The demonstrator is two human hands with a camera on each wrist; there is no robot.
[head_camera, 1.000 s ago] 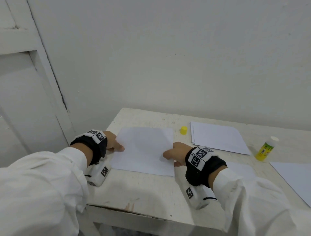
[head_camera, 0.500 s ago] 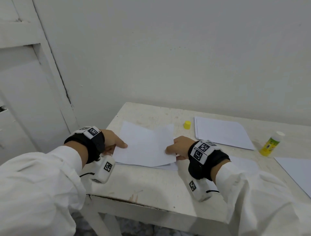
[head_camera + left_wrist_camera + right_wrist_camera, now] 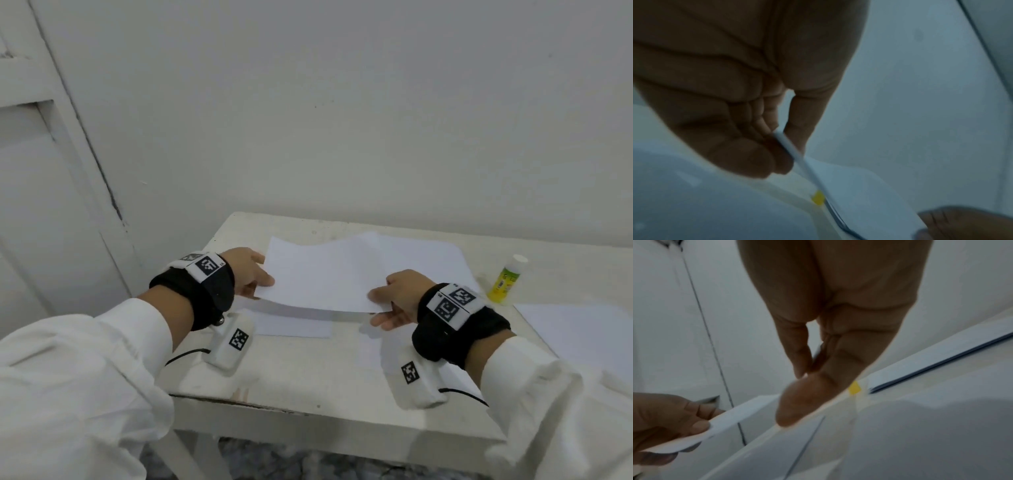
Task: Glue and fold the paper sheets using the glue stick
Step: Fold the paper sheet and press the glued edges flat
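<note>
My left hand [image 3: 251, 274] and right hand [image 3: 399, 298] each pinch a near corner of the sheet [image 3: 329, 274] — lifted above the table [image 3: 308, 370], between them — glue stick [image 3: 507, 279] standing to my right.

Bare plain room, can't tell home or office. Worn white table [image 3: 308, 377] shoved into a corner, blank white wall [image 3: 342, 120], painted panelled door [image 3: 41, 205] on left, speckled floor [image 3: 274, 462].

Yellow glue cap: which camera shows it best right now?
The right wrist view: the yellow glue cap shows on the table beside a paper stack's edge. The left wrist view shows only a blurred sliver behind the lifted sheet. In the head view that sheet hides it.
</note>
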